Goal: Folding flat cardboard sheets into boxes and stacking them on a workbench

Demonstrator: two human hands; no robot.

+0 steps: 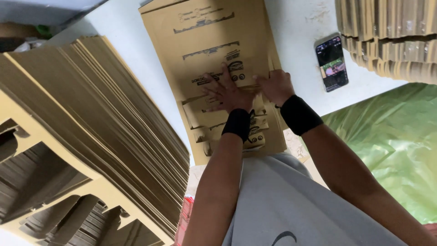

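your left hand (pixel 226 92) lies flat, fingers spread, palm down on the flat cardboard blank (pixel 214 50) that stretches away from you across the white table (pixel 296 27). your right hand (pixel 276 86) sits just beside it on the right, fingers curled at the blank's right edge, thumb pointing toward the left hand; whether it pinches the edge or only presses on it cannot be told. the two hands are close together, nearly touching at the fingertips. each wrist carries a black wristband (pixel 298 114).

the blank is brown, printed with dark markings, and its near end reaches your grey shirt (pixel 291 200), passing under both forearms.

to the left of your left hand, near but apart, a tall slanted stack of die-cut cardboard sheets (pixel 91 127) fills the view; its cut-out edges face you and it crowds the left side of the blank.

to the right of your right hand, well apart, a smartphone (pixel 332 63) lies face up on the table with its screen lit. beyond it, further right and away from you, a second pile of cardboard (pixel 391 36) stands at the table's far corner. below that, a green plastic sheet (pixel 391 141) lies past the table edge, beside your right forearm.
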